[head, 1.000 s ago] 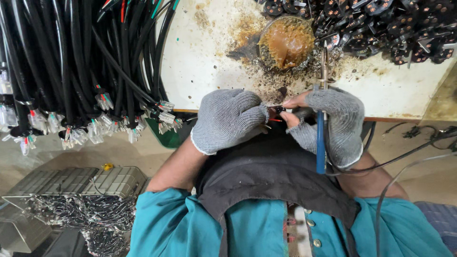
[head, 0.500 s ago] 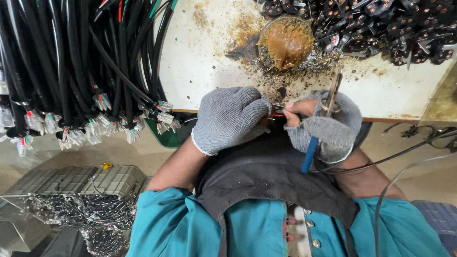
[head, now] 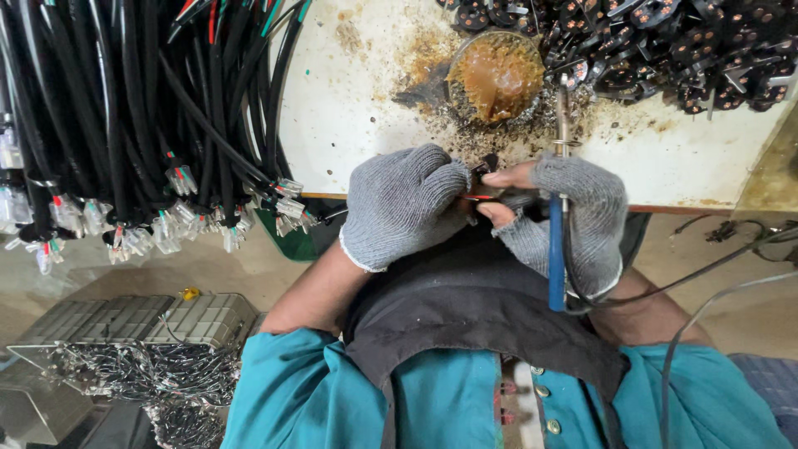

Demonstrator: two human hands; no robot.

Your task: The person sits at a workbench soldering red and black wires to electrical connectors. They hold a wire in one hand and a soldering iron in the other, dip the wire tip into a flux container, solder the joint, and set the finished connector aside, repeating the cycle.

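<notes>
- The left hand [head: 405,204] is pinching a small black connector [head: 489,163] at the table's near edge.
- The right hand [head: 573,218] is wrapping a blue-handled soldering iron [head: 557,249] (fingertips bare); its tip may be slipping toward them.

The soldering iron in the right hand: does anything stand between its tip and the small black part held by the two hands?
Nothing visible does. The soldering iron in the right hand points up past the small black part, which the left hand also pinches. Only bare stained table lies between tip and part.
</notes>
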